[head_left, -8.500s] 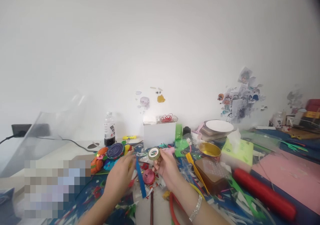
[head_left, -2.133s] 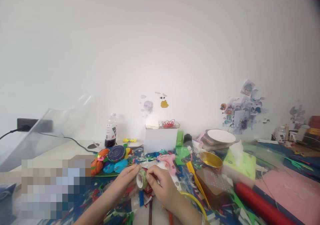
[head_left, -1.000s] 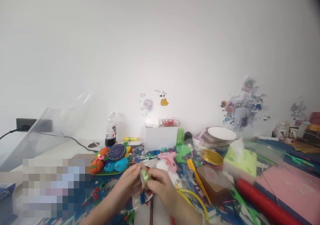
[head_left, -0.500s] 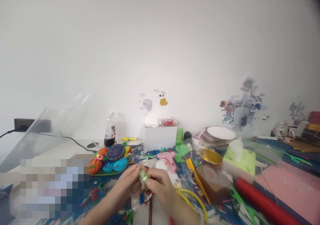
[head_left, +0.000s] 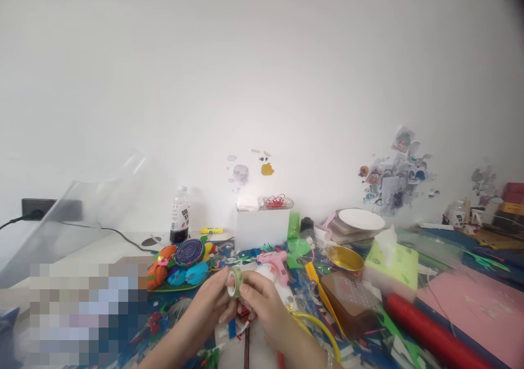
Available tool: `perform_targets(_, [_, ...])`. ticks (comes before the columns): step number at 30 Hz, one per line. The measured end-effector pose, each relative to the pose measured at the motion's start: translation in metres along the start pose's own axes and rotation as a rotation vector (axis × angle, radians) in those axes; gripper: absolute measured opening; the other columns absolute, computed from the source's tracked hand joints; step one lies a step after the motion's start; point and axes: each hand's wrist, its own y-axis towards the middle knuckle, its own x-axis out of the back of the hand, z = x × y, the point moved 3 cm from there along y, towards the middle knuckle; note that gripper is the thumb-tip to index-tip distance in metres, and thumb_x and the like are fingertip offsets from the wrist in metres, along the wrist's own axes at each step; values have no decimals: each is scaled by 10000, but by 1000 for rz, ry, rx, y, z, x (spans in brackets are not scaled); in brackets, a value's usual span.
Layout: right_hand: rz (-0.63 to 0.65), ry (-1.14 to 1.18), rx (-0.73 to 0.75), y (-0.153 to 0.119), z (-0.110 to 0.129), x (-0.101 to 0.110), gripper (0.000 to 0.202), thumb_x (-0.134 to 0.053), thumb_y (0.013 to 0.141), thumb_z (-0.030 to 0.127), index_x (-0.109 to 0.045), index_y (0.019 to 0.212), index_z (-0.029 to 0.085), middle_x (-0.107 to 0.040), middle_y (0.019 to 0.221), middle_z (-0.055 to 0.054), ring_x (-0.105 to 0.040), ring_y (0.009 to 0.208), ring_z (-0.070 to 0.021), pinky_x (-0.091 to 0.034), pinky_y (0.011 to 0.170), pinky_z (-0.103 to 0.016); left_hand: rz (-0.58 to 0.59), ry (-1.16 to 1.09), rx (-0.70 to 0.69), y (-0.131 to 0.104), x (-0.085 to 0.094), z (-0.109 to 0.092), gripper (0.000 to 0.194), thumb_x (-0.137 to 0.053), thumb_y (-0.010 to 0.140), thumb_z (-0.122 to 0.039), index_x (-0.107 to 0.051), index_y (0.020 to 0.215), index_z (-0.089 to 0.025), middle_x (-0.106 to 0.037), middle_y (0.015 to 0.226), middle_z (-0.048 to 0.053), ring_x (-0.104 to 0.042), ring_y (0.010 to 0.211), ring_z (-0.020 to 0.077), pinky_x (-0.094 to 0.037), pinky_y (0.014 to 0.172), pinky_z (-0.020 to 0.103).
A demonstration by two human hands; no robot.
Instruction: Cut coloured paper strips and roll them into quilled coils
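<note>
Between my two hands is a small roll of green patterned tape, tilted so that its pale inner ring faces left. My left hand pinches it from the left side, fingertips at the ring's edge. My right hand grips its right side between thumb and fingers. Just beyond the hands lies a pink glue gun. Under them are scraps of coloured paper and a pale board, partly hidden by my wrists.
At the left sits a colourful craft piece near a dark-filled bottle. A white box stands against the wall. To the right are a gold tin, a brown box, a tissue box and a red roll.
The tape roll has been turned in my fingers, and its open ring now shows. Both hands stay close together in nearly the same place.
</note>
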Motion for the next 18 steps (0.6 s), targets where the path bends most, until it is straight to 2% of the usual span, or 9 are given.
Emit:
perform_targets(6, [93, -39, 15, 0, 1, -7, 384, -488, 817, 488, -542, 1007, 158, -456, 627, 24, -447, 519, -100, -352, 536, -219, -51, -51, 41, 0, -2, 2, 319, -547, 744, -456, -471, 603, -179, -343, 386, -110, -282, 325, 31, -333, 412, 174])
perform_targets(8, [60, -103, 33, 0, -2, -5, 370, -461, 837, 485, -535, 984, 154, -442, 645, 21, -435, 537, -100, -356, 532, -216, -88, -31, 40, 1, -2, 2, 332, -568, 721, -469, -460, 597, -182, -327, 385, -112, -303, 331, 37, -321, 397, 168])
perform_targets(11, [-10, -182, 47, 0, -7, -2, 348, -427, 859, 478, -528, 919, 149, -413, 636, 27, -400, 548, -97, -354, 526, -210, -172, 78, 20, 5, 3, 7, 351, -583, 694, -501, -460, 609, -184, -385, 398, -92, -361, 349, 56, -287, 362, 162])
perform_targets(15, [-23, -144, 31, 2, -13, 0, 353, -389, 875, 481, -499, 907, 147, -376, 582, 50, -349, 495, -84, -333, 487, -200, -236, 180, -21, 12, 10, 16, 416, -527, 690, -583, -463, 596, -182, -369, 361, -92, -319, 313, 55, -250, 332, 164])
perform_targets(18, [-19, -130, 33, 2, -15, -2, 325, -417, 864, 479, -472, 860, 158, -386, 599, 47, -368, 503, -84, -353, 494, -200, -245, 218, -15, 12, 12, 18, 448, -502, 683, -613, -470, 578, -179, -382, 350, -83, -321, 306, 59, -246, 329, 170])
